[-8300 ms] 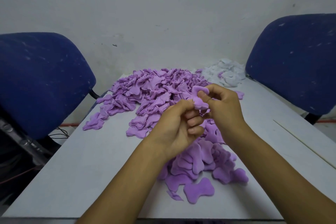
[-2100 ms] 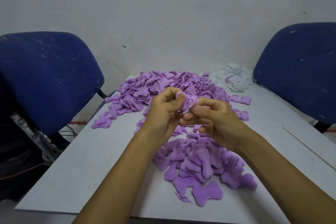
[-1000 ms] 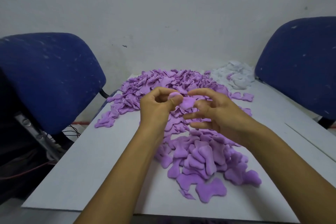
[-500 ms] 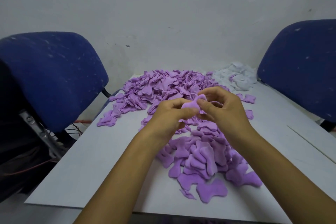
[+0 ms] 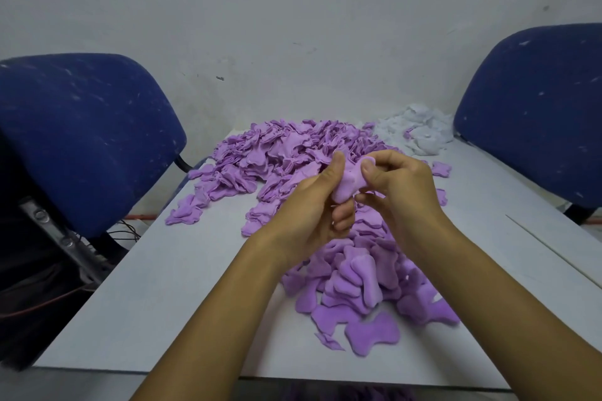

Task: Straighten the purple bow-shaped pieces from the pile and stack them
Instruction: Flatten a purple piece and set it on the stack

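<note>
Head view: hands, left (image 5: 312, 205) and right (image 5: 395, 185), pinch purple piece (image 5: 350, 184), now turned upright.

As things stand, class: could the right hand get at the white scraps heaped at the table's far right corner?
Probably, but not yet: the right hand and left hand both pinch a purple piece. The bare table before the white scraps leaves the way free.

The soft purple bow-shaped piece (image 5: 347, 184) is half covered by both hands' fingers — its full outline cannot be told. Both blue fabric chairs (image 5: 81, 140) run off the frame's edges — legs mostly unseen.
</note>
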### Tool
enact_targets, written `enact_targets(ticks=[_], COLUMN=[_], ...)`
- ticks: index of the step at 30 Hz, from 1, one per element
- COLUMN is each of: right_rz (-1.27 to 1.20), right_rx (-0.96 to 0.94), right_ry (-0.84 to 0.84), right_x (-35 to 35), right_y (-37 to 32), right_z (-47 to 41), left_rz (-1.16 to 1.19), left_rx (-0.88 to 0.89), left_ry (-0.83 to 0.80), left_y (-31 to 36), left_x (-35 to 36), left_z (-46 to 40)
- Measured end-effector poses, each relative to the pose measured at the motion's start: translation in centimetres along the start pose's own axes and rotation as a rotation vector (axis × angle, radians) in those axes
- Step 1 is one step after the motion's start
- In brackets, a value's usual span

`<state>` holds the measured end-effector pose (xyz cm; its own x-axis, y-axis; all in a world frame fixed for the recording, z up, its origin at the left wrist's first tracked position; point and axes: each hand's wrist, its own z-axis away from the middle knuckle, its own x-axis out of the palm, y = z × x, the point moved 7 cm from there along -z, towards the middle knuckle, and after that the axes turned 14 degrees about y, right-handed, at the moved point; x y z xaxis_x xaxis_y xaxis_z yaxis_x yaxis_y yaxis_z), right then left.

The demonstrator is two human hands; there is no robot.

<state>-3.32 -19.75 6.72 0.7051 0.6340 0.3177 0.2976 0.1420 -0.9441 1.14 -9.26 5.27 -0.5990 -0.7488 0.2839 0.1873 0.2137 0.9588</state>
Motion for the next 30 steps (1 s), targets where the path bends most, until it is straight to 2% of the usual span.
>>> enact_targets(ticks=[3, 9, 11, 14, 17, 20, 22, 24, 28, 30], right_rz=[-0.01, 0.033, 0.066, 0.086, 0.056, 0.121, 0.087, 0.052, 0.206, 0.223], right_rx=[0.017, -0.046, -0.112, -0.183, -0.042, 0.176, 0.286, 0.289, 0.167, 0.131], right_ry=[-0.027, -0.005, 0.021, -0.011, -0.157, -0.259, -0.281, -0.232, -0.077, -0.053], right_x=[0.0, -0.5, -0.6, 0.1, 1.3, 1.5, 1.7, 1.5, 0.3, 0.0], right_y=[-0.1, -1.0, -1.5, -1.4, 0.4, 2.3, 2.9, 2.8, 2.0, 1.9], right_z=[-0.1, -0.3, -0.3, 0.0, 0.5, 1.0, 1.3, 1.0, 0.0, -0.1], left_rz=[-0.076, -0.145, -0.156, -0.179, -0.159, -0.132, -0.135, -0.07, 0.111, 0.182], left_rx=[0.067, 0.048, 0.046, 0.103, 0.094, 0.067, 0.045, -0.006, -0.16, -0.214], left_ry=[-0.017, -0.211, -0.146, 0.054, 0.152, 0.2, 0.212, 0.154, -0.138, -0.164], left_y=[0.9, 0.7, 0.9, 1.1, 1.1, 1.2, 1.0, 0.6, -0.3, -0.6], left_x=[-0.2, 1.2, 0.7, -0.6, -1.4, -1.9, -2.0, -1.6, 0.6, 1.1], left_z=[0.0, 1.1, 0.8, 0.1, 0.0, 0.1, 0.0, 0.1, 1.4, 1.6])
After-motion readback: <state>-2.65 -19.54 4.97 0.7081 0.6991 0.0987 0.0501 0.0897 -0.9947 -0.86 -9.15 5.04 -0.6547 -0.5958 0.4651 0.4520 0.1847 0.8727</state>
